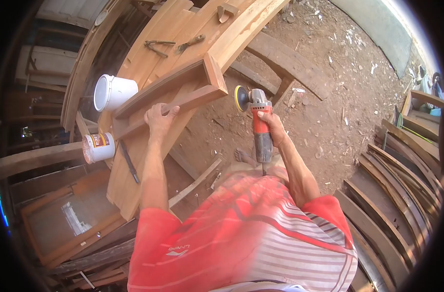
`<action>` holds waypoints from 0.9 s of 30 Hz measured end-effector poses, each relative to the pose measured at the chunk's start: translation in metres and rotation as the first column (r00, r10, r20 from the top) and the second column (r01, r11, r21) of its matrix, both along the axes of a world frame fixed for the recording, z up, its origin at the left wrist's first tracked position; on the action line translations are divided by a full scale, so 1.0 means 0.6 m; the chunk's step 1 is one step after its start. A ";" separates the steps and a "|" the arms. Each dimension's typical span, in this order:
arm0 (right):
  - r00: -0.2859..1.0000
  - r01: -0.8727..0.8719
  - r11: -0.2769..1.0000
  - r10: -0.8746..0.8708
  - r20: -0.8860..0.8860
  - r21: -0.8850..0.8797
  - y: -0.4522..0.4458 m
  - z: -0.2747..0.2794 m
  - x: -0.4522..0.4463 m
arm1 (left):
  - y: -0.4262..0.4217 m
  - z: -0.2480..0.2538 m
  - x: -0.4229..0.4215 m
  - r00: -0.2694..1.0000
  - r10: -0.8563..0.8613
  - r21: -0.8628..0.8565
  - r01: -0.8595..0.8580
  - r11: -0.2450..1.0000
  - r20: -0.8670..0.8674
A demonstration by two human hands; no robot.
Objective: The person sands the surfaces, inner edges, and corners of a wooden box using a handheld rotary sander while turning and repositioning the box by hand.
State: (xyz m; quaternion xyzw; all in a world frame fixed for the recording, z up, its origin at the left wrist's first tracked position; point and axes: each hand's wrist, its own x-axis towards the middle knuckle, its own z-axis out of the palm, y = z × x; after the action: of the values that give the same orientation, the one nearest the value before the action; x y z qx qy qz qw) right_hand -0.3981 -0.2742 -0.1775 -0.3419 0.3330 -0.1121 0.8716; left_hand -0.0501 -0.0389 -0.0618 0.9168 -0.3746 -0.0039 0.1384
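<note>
My right hand (274, 127) is wrapped round a red and grey angle grinder (263, 147), held upright in front of my body. Its round, yellow-rimmed disc (241, 99) faces left, apart from the wood. My left hand (160, 119) grips the near side board of a long, open wooden box frame (200, 97). That frame lies tilted across the wooden workbench (127, 194). The left fingers curl over the board's upper edge.
Pincers (157, 47), a scraper (190, 43) and a small wooden block (226, 12) lie on the bench. A white bucket (116, 92), a labelled tub (100, 147) and a dark bar (129, 161) are at left. Planks (377, 194) are stacked right.
</note>
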 end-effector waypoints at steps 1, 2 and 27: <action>1.000 -0.006 1.000 0.006 -0.004 -0.001 -0.003 0.020 -0.002 | 0.000 0.000 -0.001 1.000 -0.012 -0.014 0.013 1.000 0.019; 1.000 0.023 0.999 -0.023 0.015 -0.034 -0.006 0.040 -0.005 | 0.001 -0.001 -0.002 1.000 -0.006 -0.015 0.006 1.000 0.015; 0.985 -0.059 0.997 0.067 0.161 -0.056 0.021 0.105 0.036 | -0.005 0.007 -0.013 0.997 0.003 0.007 -0.004 1.000 0.078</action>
State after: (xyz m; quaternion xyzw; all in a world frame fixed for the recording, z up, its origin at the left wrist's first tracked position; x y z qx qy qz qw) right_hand -0.3763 -0.2617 -0.1144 -0.3643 0.2470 -0.1206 0.8898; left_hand -0.0577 -0.0417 -0.0573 0.9174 -0.3781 0.0310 0.1204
